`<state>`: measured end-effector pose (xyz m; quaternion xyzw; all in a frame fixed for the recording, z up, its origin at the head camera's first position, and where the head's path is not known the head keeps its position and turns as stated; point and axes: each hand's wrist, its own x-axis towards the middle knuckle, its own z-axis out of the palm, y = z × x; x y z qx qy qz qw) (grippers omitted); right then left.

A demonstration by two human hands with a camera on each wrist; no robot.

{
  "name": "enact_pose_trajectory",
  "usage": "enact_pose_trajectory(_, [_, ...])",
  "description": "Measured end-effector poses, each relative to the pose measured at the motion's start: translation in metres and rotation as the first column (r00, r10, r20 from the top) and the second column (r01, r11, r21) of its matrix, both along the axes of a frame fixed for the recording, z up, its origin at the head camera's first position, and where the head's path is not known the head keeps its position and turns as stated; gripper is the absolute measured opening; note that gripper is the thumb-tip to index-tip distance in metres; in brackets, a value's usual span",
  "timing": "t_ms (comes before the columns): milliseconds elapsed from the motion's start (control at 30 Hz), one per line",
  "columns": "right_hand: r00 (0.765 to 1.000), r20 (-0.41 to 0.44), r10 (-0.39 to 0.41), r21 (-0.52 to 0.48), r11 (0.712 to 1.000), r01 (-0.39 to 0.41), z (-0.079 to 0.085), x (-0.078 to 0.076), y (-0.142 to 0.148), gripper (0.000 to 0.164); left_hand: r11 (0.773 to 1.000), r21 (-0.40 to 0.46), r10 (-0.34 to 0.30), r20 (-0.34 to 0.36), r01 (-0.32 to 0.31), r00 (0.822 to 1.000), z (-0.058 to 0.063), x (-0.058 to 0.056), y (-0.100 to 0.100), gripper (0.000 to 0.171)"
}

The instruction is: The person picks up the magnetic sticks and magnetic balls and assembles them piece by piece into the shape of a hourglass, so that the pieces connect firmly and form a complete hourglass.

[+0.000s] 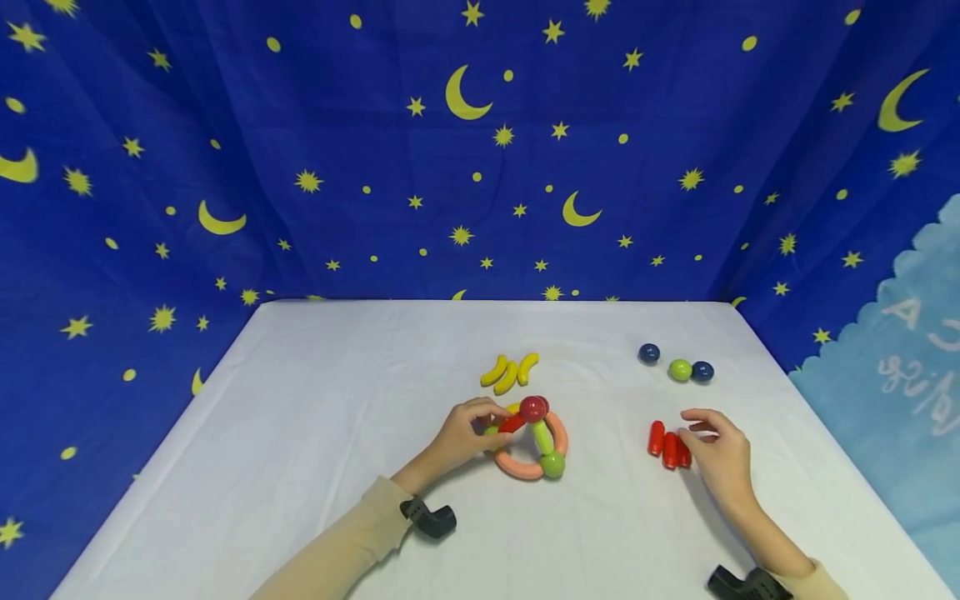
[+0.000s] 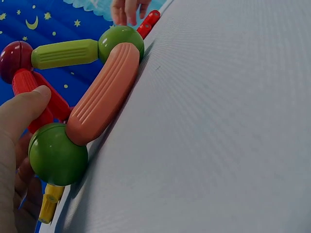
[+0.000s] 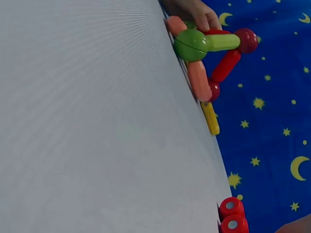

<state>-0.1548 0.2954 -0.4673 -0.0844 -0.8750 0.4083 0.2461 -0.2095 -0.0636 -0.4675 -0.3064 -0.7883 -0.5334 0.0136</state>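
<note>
My left hand [image 1: 467, 432] pinches a red stick [image 1: 513, 423] on a built frame of magnetic-looking sticks and balls. Its base is a ring with curved coral sticks [image 1: 519, 470] and green balls [image 1: 553, 464]; a dark red ball [image 1: 533, 408] sits on top, joined to the base by a lime stick [image 1: 542, 437]. In the left wrist view the thumb [image 2: 29, 107] lies across the red stick, beside a large green ball [image 2: 58, 155]. Over at the right, my right hand [image 1: 722, 458] reaches to several loose red sticks [image 1: 670, 450], fingers spread and fingertips right at the nearest one.
Behind the frame lie three curved yellow sticks [image 1: 506, 377]. Two dark blue balls [image 1: 649, 354] and a lime ball [image 1: 680, 370] sit at the back right. The white-covered table [image 1: 337, 375] meets a blue star-patterned cloth [image 1: 465, 167] at the back and sides.
</note>
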Motion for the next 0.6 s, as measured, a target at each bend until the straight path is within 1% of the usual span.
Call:
enact_pose_trajectory(67, [0.999,0.031,-0.004,0.009,1.0,0.004,0.0,0.003,0.003,0.02,1.0,0.003,-0.001,-0.006,0.001,1.0,-0.006,-0.003,-0.001,0.026])
enact_pose_trajectory(200, [0.992,0.122,0.014,0.038,0.999,-0.019,-0.001,0.006,0.007,0.023,1.0,0.01,-0.005,-0.01,0.005,1.0,-0.025,-0.013,-0.002,0.028])
enact_pose_trajectory(300, [0.984,0.179,0.02,0.051,0.998,-0.029,-0.003,0.006,0.009,0.026,1.0,0.018,-0.012,-0.013,0.012,1.0,-0.025,-0.013,-0.002,0.027])
enact_pose_trajectory(367, [0.98,0.199,0.018,0.057,0.998,-0.03,-0.003,0.006,0.01,0.028,1.0,0.022,-0.015,-0.016,0.015,1.0,-0.025,-0.014,-0.003,0.027])
enact_pose_trajectory(500, [0.977,0.213,0.006,0.072,0.997,-0.022,-0.003,0.006,0.011,0.031,0.999,0.032,-0.021,-0.021,0.022,1.0,-0.026,-0.014,-0.003,0.027])
enact_pose_trajectory(600, [0.981,0.193,-0.013,0.045,0.999,0.004,-0.001,0.003,0.01,0.031,0.999,0.032,-0.023,-0.015,0.023,1.0,-0.027,-0.014,-0.002,0.027])
